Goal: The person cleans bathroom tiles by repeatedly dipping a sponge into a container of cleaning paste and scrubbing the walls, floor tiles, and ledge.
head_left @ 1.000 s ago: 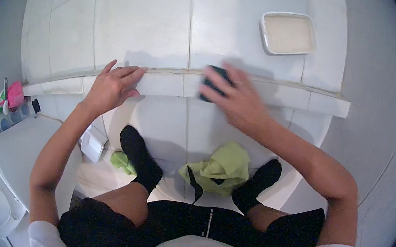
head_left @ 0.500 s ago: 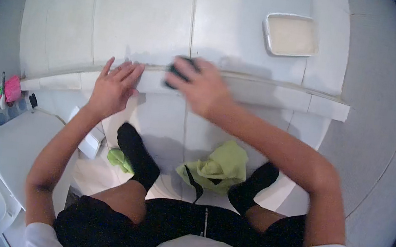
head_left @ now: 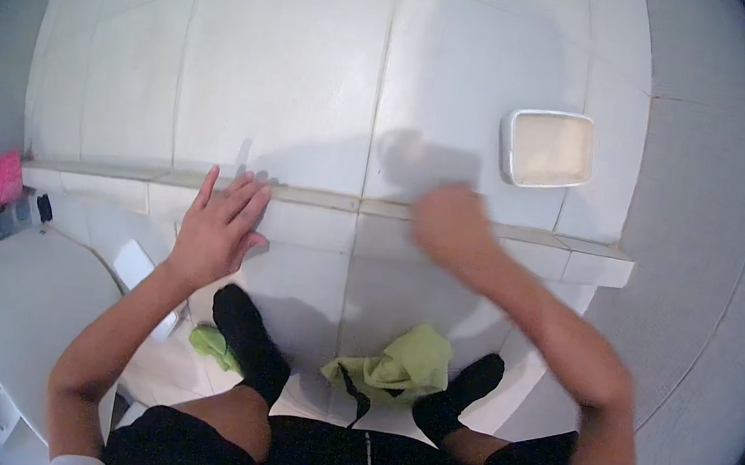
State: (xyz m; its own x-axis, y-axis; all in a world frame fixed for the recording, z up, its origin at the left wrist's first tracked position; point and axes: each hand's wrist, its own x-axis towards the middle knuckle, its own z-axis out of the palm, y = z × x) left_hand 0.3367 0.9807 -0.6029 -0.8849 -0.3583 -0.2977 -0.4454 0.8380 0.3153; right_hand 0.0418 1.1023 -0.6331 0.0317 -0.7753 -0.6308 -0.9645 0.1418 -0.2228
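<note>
My left hand [head_left: 220, 224] rests with fingers spread on the tiled ledge [head_left: 313, 222], its fingertips at the edge of the white tiled surface [head_left: 289, 80]. Closed like a fist and blurred by motion, my right hand [head_left: 455, 229] is over the same ledge, further right. The dark scrub pad seen in it a moment ago is now hidden by the hand, and no such pad lies on the tiles. To the right of this hand, a white rectangular tub [head_left: 550, 150] with pale beige contents sits on the tiles.
A yellow-green cloth [head_left: 417, 359] with a dark strap lies between my feet. Another green cloth [head_left: 212, 345] is beside my left foot [head_left: 250, 343]. The toilet's white tank lid [head_left: 35, 292] stands at left, near a pink item [head_left: 7, 177]. Grey floor [head_left: 687, 236] extends along the right.
My right hand has moved right along the ledge, and the dark pad has passed out of sight behind it. My left hand keeps its place on the ledge. The view has tilted upward.
</note>
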